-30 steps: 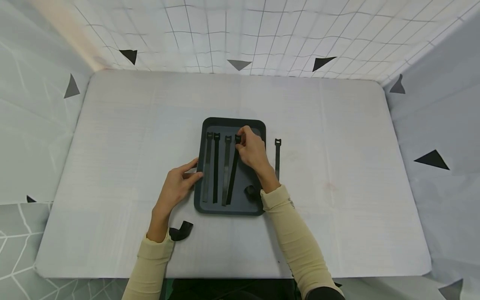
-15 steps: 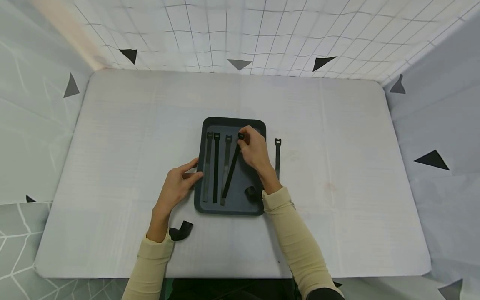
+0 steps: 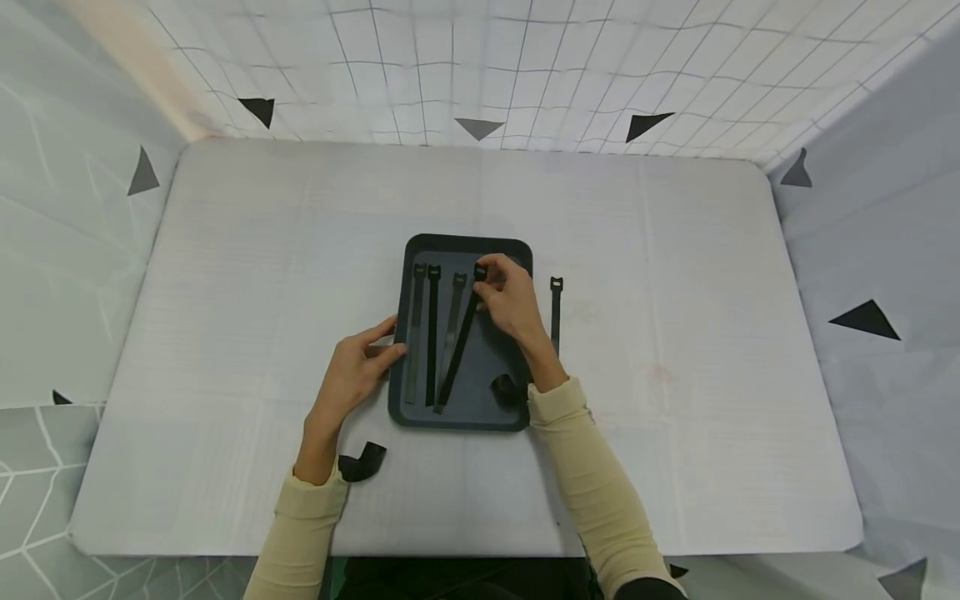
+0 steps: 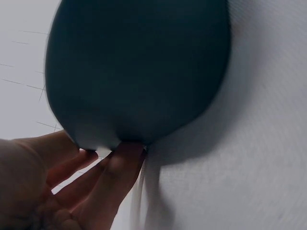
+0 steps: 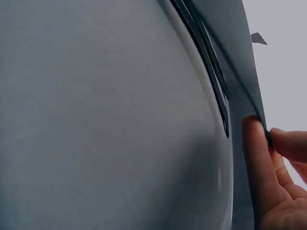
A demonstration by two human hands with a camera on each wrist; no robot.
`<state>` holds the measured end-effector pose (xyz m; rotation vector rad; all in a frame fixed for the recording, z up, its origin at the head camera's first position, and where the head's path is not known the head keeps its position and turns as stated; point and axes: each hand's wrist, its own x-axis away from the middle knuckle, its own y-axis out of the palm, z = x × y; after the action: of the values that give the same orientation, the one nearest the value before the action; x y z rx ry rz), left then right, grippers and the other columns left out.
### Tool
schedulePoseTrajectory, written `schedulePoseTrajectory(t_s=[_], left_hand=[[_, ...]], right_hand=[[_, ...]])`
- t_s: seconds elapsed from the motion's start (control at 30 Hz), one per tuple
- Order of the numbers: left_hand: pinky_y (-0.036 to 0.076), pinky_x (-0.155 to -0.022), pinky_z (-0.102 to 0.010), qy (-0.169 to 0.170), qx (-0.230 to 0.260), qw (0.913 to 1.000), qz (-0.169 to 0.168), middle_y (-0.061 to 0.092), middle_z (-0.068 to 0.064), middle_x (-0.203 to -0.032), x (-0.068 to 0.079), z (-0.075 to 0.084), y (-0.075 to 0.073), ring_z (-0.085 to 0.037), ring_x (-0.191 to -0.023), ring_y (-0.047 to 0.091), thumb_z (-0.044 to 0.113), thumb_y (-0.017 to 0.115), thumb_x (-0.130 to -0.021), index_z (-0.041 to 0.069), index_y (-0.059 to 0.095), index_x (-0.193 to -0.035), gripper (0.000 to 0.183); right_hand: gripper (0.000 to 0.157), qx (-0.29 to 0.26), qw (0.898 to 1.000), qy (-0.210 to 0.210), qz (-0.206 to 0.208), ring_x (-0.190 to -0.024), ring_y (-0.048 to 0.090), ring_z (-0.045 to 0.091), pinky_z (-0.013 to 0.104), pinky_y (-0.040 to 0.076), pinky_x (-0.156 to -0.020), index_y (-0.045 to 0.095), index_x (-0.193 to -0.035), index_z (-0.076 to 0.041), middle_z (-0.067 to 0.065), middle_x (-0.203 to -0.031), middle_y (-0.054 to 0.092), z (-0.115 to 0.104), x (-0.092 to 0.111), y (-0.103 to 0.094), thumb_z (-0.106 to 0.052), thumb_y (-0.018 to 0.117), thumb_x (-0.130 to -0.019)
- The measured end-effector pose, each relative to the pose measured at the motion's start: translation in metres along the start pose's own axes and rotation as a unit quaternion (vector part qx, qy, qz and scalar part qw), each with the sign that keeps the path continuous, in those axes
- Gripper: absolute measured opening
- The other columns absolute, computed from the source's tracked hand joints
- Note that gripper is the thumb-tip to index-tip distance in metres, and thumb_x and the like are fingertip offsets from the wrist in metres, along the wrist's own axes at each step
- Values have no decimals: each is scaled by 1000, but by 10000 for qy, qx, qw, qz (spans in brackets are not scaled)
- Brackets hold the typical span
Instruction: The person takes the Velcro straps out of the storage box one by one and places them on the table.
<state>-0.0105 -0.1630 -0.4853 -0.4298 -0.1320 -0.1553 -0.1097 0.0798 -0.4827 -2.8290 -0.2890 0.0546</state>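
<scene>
In the head view my right hand [image 3: 513,300] pinches the slotted head of a black hook-and-loop cable tie [image 3: 461,343] between thumb and fingers. That tie slants down and left, its lower end across a neighbouring tie [image 3: 453,310]. Two more cable ties, including the leftmost tie [image 3: 415,333], lie lengthwise in the dark tray [image 3: 468,422]. My left hand [image 3: 352,371] holds the tray's left rim with thumb and fingers; the left wrist view shows these fingers [image 4: 120,165] against its outer wall. Only a thin edge of the pinched tie [image 5: 240,81] shows in the right wrist view.
Right of the tray lies another cable tie [image 3: 556,312] on the white table [image 3: 697,333], partly hidden by my right arm. A dark curved piece [image 3: 363,462] sits by my left cuff, and a similar dark piece [image 3: 506,389] by my right wrist.
My right hand has shifted slightly right with the pinched tie, whose lower end has swung left. The neighbouring tie's lower end has also slid left. My left hand stays at the rim.
</scene>
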Motion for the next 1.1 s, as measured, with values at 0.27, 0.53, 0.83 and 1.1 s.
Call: schedulePoseTrajectory(t_s=[0.27, 0.53, 0.83, 1.1], left_hand=[[52, -69, -21, -4, -8, 10000, 12, 55, -21, -138, 0, -1, 0, -31, -105, 67, 15, 69, -95, 3, 49, -145, 54], [52, -70, -21, -14, 25, 10000, 29, 55, -20, -137, 0, 0, 0, -31, -104, 67, 15, 69, -95, 4, 50, -145, 55], [52, -69, -20, -66, 50, 10000, 27, 55, -21, -137, 0, 1, 0, -31, -104, 67, 15, 69, -95, 4, 49, -145, 55], [52, -67, -21, -83, 46, 10000, 23, 55, -20, -138, 1, 2, 1, -30, -103, 68, 16, 69, -95, 4, 49, -145, 54]], right_hand=[[35, -558, 9983, 54, 173, -73, 64, 35, 43, 58, -63, 57, -128, 7, 21, -96, 54, -2, 3, -3, 9, 62, -93], [34, -908, 9951, -185, 332, -68, 59, 47, 54, 55, -61, 55, -126, 14, 28, -97, 52, -28, 11, -12, 14, 60, -92], [32, -1255, 9904, -307, 493, -67, 59, 37, 60, 52, -62, 56, -124, 14, 28, -97, 50, -47, 18, -21, 15, 58, -92], [35, -1353, 9891, -224, 528, -68, 60, 26, 47, 56, -58, 55, -127, 12, 20, -99, 50, -35, 15, -25, 14, 59, -93]])
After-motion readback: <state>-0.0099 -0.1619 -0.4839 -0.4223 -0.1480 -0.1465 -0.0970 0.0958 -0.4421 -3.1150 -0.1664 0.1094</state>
